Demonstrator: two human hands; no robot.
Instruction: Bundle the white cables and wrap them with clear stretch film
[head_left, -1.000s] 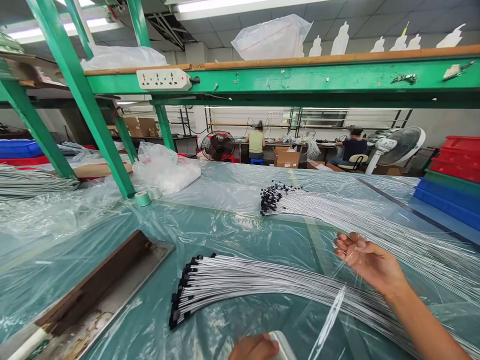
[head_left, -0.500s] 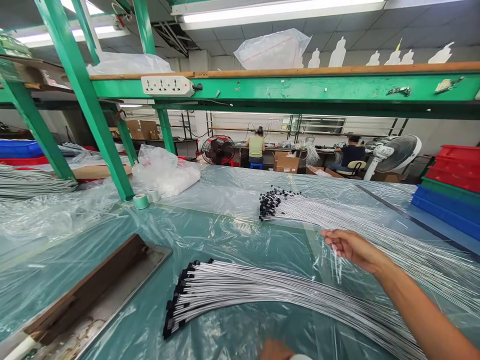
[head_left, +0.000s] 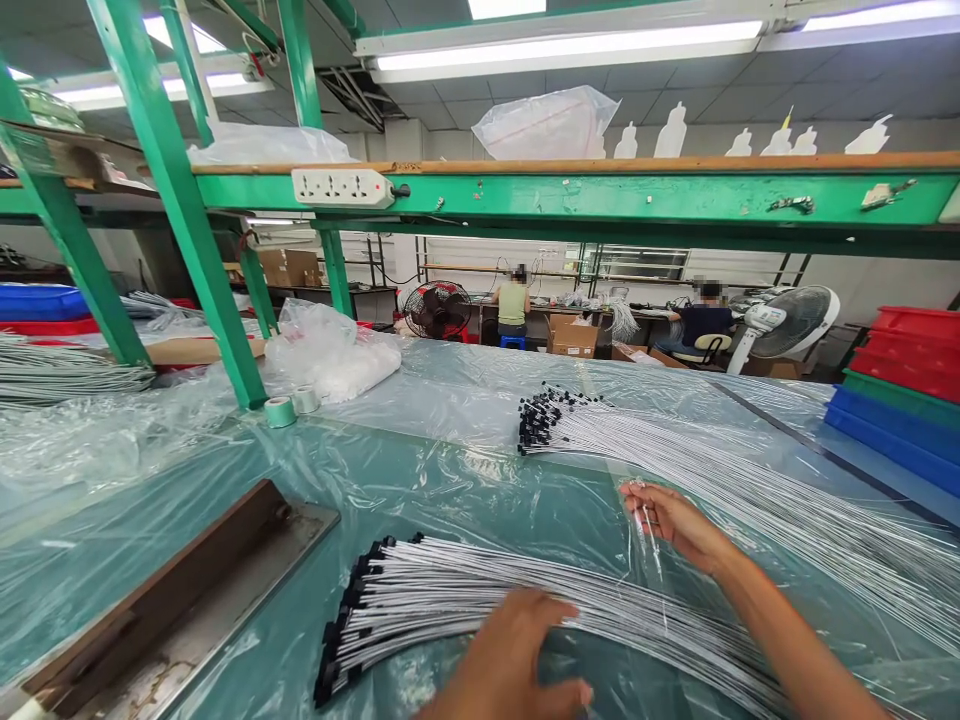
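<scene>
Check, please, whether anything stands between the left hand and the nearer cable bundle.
Nothing visible stands between the left hand and the nearer cable bundle; whether they touch is unclear. The clear plastic from the right hand hangs farther right.

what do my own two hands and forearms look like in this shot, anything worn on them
The left hand and right hand are both bare, without gloves. The right forearm shows no sleeve, watch or bracelet; only a little of the left forearm is in view, also uncovered.
</scene>
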